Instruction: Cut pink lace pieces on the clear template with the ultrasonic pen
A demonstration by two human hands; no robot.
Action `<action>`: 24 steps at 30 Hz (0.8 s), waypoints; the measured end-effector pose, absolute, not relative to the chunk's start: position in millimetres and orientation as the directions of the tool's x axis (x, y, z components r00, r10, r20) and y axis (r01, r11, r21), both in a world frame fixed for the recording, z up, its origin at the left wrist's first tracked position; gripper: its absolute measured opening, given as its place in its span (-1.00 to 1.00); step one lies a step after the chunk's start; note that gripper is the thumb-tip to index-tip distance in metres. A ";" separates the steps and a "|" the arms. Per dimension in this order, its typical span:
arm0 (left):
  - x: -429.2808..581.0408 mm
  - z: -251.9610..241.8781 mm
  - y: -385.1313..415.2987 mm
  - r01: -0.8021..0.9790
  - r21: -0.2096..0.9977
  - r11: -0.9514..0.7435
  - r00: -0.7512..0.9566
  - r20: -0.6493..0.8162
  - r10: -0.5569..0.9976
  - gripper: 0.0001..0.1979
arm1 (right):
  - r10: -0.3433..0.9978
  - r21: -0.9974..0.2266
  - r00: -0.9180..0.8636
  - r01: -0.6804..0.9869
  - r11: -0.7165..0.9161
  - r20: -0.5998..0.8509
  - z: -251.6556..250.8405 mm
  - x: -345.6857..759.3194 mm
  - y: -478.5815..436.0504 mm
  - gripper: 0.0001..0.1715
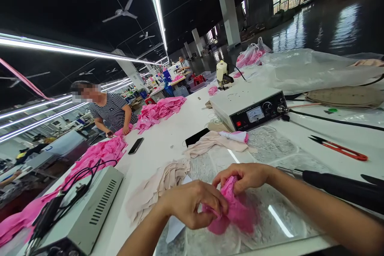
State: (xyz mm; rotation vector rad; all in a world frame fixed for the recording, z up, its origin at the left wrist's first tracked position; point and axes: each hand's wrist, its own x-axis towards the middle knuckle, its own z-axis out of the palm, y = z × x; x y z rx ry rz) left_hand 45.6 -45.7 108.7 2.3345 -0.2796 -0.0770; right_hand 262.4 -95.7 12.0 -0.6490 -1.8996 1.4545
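Observation:
A small piece of pink fabric (235, 212) lies bunched on a glass sheet (279, 216) near the table's front edge. My left hand (192, 204) is closed, pinching its left end. My right hand (243, 176) is closed on its upper edge. Both hands meet over the fabric. Beige fabric pieces (159, 184) lie in a loose stack just left of my hands, and more beige fabric (216, 140) lies behind them.
A white control box with a dial (249, 108) stands behind. Red-handled snips (342, 150) and a black-handled tool (339, 186) lie to the right. Left are a grey box with cables (87, 212), a phone (136, 145), pink fabric piles (99, 154) and a person in a striped shirt (111, 110).

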 end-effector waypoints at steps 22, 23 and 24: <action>65.5 -26.2 -70.6 -0.106 0.974 0.198 0.586 -0.099 0.804 -0.43 | 0.991 -0.798 -0.135 0.595 0.092 0.013 29.8 269.8 -99.0 -0.52; 68.5 -27.1 -71.5 -0.115 0.965 0.235 0.586 -0.125 0.800 -0.38 | 0.991 -0.793 -0.137 0.603 0.089 0.007 28.2 268.3 -97.7 -0.53; 72.0 -28.0 -72.1 -0.131 0.955 0.264 0.582 -0.142 0.801 -0.34 | 0.990 -0.792 -0.141 0.604 0.084 -0.003 26.7 266.7 -96.6 -0.54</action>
